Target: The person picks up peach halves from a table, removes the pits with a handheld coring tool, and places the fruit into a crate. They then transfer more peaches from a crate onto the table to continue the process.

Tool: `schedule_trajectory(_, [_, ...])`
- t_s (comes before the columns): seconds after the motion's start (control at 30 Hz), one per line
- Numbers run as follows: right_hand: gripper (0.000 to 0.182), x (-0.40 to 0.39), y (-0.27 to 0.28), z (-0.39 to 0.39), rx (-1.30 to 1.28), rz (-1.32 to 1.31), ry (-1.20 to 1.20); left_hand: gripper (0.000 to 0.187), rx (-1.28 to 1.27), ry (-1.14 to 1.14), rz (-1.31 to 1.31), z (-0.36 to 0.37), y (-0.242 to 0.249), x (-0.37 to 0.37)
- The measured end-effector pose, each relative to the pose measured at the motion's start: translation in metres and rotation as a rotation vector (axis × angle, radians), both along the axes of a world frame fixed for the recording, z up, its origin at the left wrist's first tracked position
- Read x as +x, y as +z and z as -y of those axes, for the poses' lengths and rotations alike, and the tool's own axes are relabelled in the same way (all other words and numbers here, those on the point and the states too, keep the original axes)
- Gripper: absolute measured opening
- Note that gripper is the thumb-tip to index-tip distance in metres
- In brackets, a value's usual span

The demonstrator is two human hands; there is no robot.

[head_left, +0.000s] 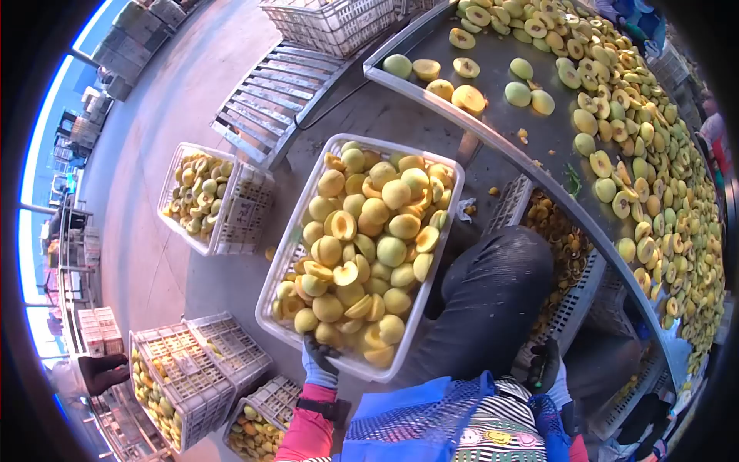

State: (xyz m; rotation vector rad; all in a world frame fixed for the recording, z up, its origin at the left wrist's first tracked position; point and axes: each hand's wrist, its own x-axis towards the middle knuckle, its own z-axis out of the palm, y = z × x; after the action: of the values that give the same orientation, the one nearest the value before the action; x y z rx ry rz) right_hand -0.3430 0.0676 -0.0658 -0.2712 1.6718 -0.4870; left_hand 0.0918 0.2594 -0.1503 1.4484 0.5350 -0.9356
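A white plastic crate [269, 286] full of halved yellow-green stone fruit [328, 309] is in front of me, beside my dark-trousered leg. My left hand [320, 357], in a black and grey-blue glove, is closed over the crate's near rim, its fingertips against the fruit. Lower right, by my thighs, is my gloved right hand [545, 366]. Its fingers are curled, and what they hold, if anything, cannot be made out. Under the table edge, close to that hand, another crate [579, 302] contains darker brownish pieces.
A metal-edged table [493, 140] heaped with cut fruit [616, 115] curves along the right. Fruit-filled crates [248, 206] [185, 360] [275, 402] stand on the left floor. A slatted metal rack [281, 92] bears a crate [331, 27]. Other people [643, 23] are at the edges.
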Motion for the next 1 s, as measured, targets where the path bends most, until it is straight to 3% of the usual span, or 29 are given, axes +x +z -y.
schedule_trajectory(0.03, [0.055,0.001,-0.002,0.006,-0.021,-0.019,0.063,0.034,0.058,-0.088,0.132,0.009,0.007,0.000])
schedule_trajectory(0.1, [0.055,0.010,-0.006,0.013,-0.095,0.032,0.188,0.039,0.159,0.059,-0.047,-0.014,-0.056,0.020])
schedule_trajectory(0.13, [0.056,0.017,-0.008,0.018,-0.169,0.065,0.324,0.040,0.352,0.137,-0.069,-0.011,-0.073,0.031])
schedule_trajectory(0.17, [0.056,0.017,-0.007,0.025,-0.246,0.084,0.467,0.040,0.344,0.136,-0.063,-0.021,-0.086,0.029])
schedule_trajectory(0.23, [0.054,0.009,-0.021,0.029,-0.161,0.049,0.355,0.036,0.099,0.153,-0.140,-0.015,-0.081,0.039])
schedule_trajectory(0.3, [0.049,-0.007,-0.005,0.006,-0.324,-0.059,0.475,0.033,-0.082,0.010,-0.237,-0.004,-0.018,0.024])
schedule_trajectory(0.33, [0.044,0.000,0.003,0.012,-0.056,0.040,0.175,0.031,0.008,-0.032,0.002,-0.016,-0.054,0.030])
schedule_trajectory(0.37, [0.044,0.008,0.010,0.012,-0.065,0.037,0.159,0.029,0.100,-0.074,0.241,-0.028,-0.086,0.034])
schedule_trajectory(0.4, [0.042,0.014,0.019,0.011,-0.055,-0.023,0.157,0.021,0.097,0.118,0.184,-0.011,-0.078,0.025])
schedule_trajectory(0.43, [0.041,0.017,0.022,0.016,-0.055,-0.071,0.163,0.021,0.082,0.121,0.190,-0.001,-0.080,0.025])
schedule_trajectory(0.47, [0.040,0.008,0.009,0.012,-0.290,-0.079,0.467,0.022,0.150,0.198,0.007,0.001,-0.081,0.029])
schedule_trajectory(0.5, [0.040,0.002,0.006,0.014,-0.295,-0.072,0.467,0.025,0.218,0.276,-0.185,0.002,-0.081,0.027])
schedule_trajectory(0.57, [0.041,0.010,-0.003,0.023,-0.183,0.115,0.297,0.023,0.244,0.144,-0.127,0.020,-0.046,0.033])
schedule_trajectory(0.63, [0.042,0.007,0.019,0.014,-0.222,0.056,0.378,0.023,-0.020,0.201,-0.278,0.013,-0.030,0.024])
schedule_trajectory(0.67, [0.043,0.010,0.028,0.014,-0.170,0.010,0.371,0.024,-0.018,0.273,-0.315,0.020,-0.023,0.024])
schedule_trajectory(0.7, [0.044,0.015,0.030,0.016,-0.136,-0.027,0.353,0.024,-0.025,0.262,-0.314,0.021,-0.036,0.031])
schedule_trajectory(0.77, [0.045,0.011,0.023,0.014,-0.150,-0.040,0.355,0.025,0.116,0.137,0.099,0.013,-0.082,0.032])
schedule_trajectory(0.83, [0.047,0.016,0.012,0.014,-0.139,0.026,0.265,0.031,0.150,0.227,-0.132,0.021,-0.077,0.027])
schedule_trajectory(0.87, [0.045,0.015,0.013,0.017,-0.218,-0.028,0.403,0.030,0.107,0.102,-0.141,0.014,-0.080,0.024])
schedule_trajectory(0.93, [0.043,0.008,-0.005,0.018,-0.177,0.011,0.351,0.028,0.066,-0.037,-0.131,0.023,-0.068,0.039])
schedule_trajectory(0.97, [0.041,-0.003,-0.004,0.009,-0.099,0.009,0.306,0.020,0.112,0.074,-0.151,0.031,-0.040,0.025])
schedule_trajectory(1.0, [0.039,0.000,0.004,0.006,-0.065,0.052,0.223,0.024,0.147,0.180,-0.166,0.040,-0.027,0.016])
